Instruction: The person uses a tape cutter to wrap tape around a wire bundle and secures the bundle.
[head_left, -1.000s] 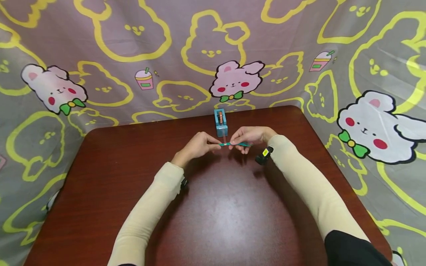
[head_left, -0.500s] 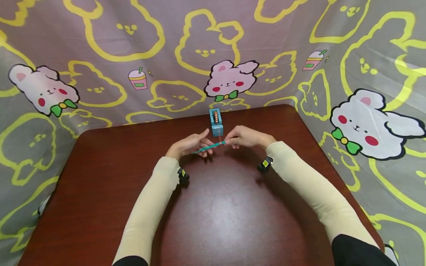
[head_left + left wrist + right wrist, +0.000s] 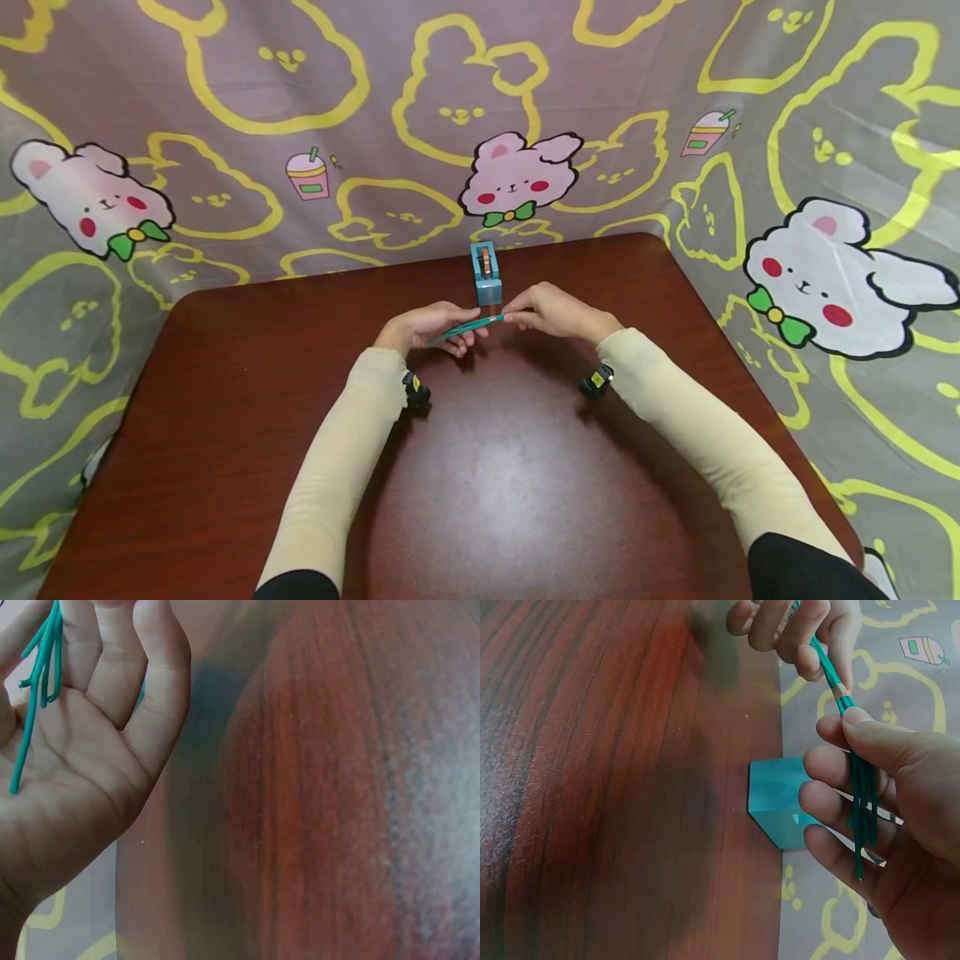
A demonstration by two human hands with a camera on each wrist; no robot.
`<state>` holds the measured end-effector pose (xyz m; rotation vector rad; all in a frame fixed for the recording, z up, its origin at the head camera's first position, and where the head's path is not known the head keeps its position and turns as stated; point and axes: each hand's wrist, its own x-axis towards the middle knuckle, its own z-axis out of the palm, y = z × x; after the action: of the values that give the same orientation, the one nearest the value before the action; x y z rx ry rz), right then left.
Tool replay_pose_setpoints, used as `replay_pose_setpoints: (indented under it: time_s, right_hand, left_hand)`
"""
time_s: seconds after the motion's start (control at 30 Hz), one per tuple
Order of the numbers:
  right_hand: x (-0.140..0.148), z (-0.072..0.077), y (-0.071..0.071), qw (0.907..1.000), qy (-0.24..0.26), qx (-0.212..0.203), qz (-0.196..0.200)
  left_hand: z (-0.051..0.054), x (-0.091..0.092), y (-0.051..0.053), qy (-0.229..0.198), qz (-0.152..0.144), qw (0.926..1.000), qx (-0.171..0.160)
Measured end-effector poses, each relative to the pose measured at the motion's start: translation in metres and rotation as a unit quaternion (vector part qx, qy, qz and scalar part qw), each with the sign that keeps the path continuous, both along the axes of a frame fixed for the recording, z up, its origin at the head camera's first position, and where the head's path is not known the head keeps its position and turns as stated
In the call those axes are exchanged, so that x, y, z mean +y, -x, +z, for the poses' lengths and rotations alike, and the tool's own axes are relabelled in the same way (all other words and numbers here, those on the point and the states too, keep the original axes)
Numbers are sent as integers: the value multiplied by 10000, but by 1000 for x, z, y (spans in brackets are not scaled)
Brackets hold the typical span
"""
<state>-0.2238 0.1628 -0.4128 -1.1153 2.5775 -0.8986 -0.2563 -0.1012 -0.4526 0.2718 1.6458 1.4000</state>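
A thin bundle of green wires [image 3: 467, 326] slants between both hands in front of a blue tape dispenser [image 3: 487, 287]. The left hand [image 3: 435, 325] holds it palm up, thumb above and fingers beneath. Loose green wire ends [image 3: 37, 682] lie over that palm in the left wrist view. At a band of tape [image 3: 840, 691] round the bundle, the right hand [image 3: 553, 312] pinches with thumb and index finger. More wire ends [image 3: 862, 799] hang across its other fingers. A strip of tape [image 3: 492, 310] reaches from the dispenser toward the bundle; its exact end is hard to see.
The dark brown table [image 3: 300, 400] has rounded far corners. A patterned cloth [image 3: 405, 100] rises behind it and along both sides. The dispenser stands close to the back edge, with a brown tape roll [image 3: 486, 263] inside.
The left fingers have spread from a pinch and moved left along the bundle, the thumb lifting and then lowering onto it. The right hand keeps its pinch. The view has shifted slightly.
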Motion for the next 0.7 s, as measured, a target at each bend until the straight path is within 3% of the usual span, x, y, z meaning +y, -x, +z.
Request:
replay_pose_setpoints:
  time_s: [0.2,0.37,0.5,0.63,0.7]
  right_hand:
    - [1,-3,-1,9998,26,198,-42]
    - [2,-2,0,9999,45,47,-133]
    - [3,0,5,9992,106,-346,-156]
    - [3,-1,15,9946,309,-951,-290]
    - [4,-3,21,9882,497,-1348,-540]
  left_hand:
    - [6,0,-2,-87,-23,9998,167]
    - [13,2,-4,-94,19,9988,470]
    - [18,3,-5,70,71,9957,917]
    - [24,3,-7,403,41,9851,1669]
    - [26,4,-8,552,60,9789,1968]
